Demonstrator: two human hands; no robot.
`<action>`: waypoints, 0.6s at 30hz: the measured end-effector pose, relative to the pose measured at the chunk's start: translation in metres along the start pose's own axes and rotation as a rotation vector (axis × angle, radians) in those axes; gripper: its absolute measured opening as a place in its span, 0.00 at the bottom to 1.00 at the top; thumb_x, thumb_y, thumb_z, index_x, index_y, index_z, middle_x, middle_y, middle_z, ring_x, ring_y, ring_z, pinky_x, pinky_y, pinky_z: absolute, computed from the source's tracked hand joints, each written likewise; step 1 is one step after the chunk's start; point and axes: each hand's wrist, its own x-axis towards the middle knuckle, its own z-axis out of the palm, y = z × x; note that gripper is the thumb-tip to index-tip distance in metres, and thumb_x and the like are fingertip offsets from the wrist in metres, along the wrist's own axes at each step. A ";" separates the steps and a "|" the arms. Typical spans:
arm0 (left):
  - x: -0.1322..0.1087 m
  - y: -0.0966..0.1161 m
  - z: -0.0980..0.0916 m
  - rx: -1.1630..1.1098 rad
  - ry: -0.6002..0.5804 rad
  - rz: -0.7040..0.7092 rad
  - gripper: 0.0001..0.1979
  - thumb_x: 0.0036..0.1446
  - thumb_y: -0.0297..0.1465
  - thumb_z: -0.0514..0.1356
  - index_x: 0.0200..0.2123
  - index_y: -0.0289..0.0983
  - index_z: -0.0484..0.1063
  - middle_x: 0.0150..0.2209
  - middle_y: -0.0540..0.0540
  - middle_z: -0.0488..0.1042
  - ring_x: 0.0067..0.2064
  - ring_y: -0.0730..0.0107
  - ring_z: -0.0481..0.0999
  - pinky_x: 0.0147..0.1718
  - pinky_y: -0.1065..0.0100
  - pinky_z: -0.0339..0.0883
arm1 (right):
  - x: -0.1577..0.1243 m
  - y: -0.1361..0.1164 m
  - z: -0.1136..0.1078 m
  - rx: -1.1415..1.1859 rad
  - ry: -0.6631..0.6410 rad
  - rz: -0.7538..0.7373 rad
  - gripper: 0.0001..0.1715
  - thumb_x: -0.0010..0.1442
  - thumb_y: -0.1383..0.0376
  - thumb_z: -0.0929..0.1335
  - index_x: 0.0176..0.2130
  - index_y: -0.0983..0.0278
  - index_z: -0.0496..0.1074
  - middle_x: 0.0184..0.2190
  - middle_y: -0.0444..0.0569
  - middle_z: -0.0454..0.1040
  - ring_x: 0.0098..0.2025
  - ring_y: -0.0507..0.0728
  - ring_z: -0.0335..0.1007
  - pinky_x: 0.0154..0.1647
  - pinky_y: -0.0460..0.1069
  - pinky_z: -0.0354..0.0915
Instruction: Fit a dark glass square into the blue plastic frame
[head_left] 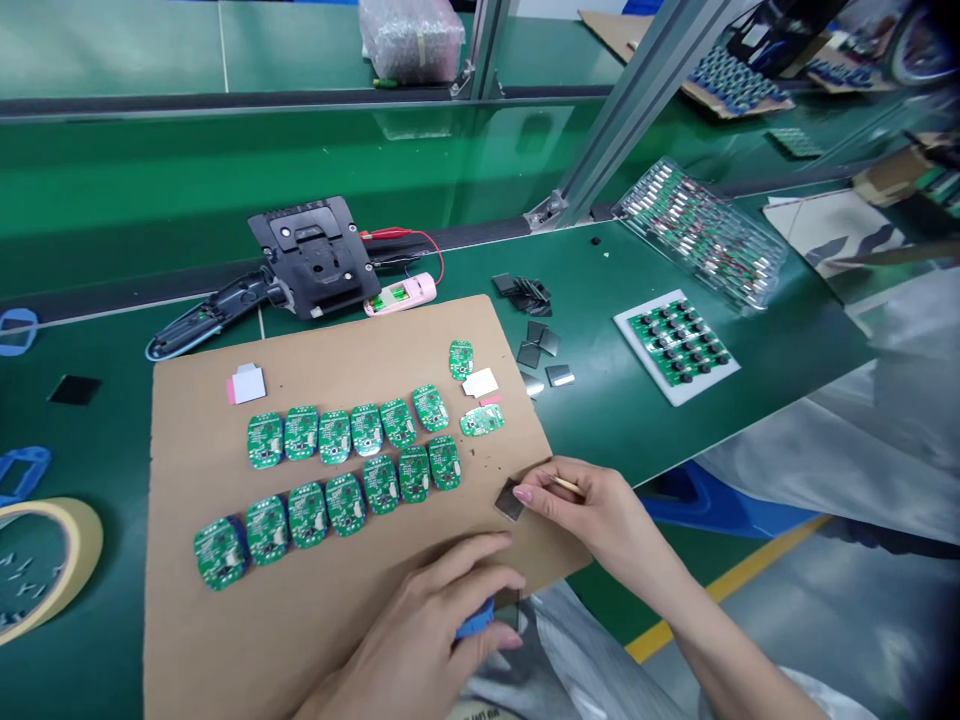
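My left hand (pixel 442 610) is at the front edge of the cardboard, its fingers curled around a blue plastic piece (pixel 476 620) that they mostly cover. Between thumb and index finger, my right hand (pixel 592 500) pinches the edge of a small dark square plate (pixel 509 500) on the cardboard. A thin pale stick (pixel 566 486) is tucked in the same hand. Two rows of small green circuit boards (pixel 345 503) lie to the left of my hands. Two more boards (pixel 482 420) sit near the right edge, beside a white label piece (pixel 480 383).
The cardboard sheet (pixel 180 650) covers the middle of the green table. Loose dark squares (pixel 529 295) lie behind it. A black stand (pixel 315 255), a pink device (pixel 401 295), a tape roll (pixel 86 545), a board panel (pixel 679 340) and a clear tray (pixel 705 230) surround it.
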 end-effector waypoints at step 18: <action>0.000 -0.004 0.004 0.128 0.094 0.126 0.15 0.58 0.23 0.56 0.47 0.42 0.69 0.63 0.45 0.63 0.54 0.58 0.73 0.49 0.63 0.73 | 0.002 0.003 0.002 -0.116 0.053 -0.020 0.22 0.56 0.46 0.67 0.31 0.60 0.76 0.31 0.46 0.76 0.32 0.56 0.71 0.34 0.50 0.63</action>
